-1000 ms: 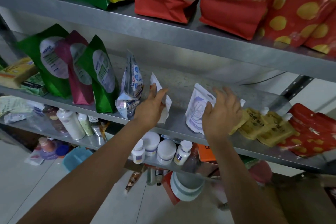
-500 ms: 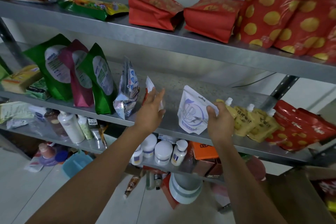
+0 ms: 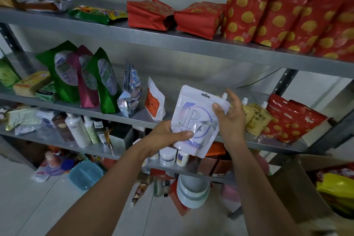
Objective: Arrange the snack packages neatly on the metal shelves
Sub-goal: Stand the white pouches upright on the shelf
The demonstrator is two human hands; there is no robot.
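Both hands hold the white pouch (image 3: pixel 195 120) before the middle shelf (image 3: pixel 168 92) (left hand (image 3: pixel 162 137) gripping its lower edge, right hand (image 3: pixel 231 120) pinching its top corner); released leaning, it could flop onto the yellow spouted pouches (image 3: pixel 254 119) at right.

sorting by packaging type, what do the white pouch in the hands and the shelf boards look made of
The white pouch: likely glossy plastic film, perhaps laminated; it shows shiny glare and a punched hang slot at the top. The shelf boards: seemingly bare metal with a dull grey finish; they show soft streaky reflections and a folded front lip.
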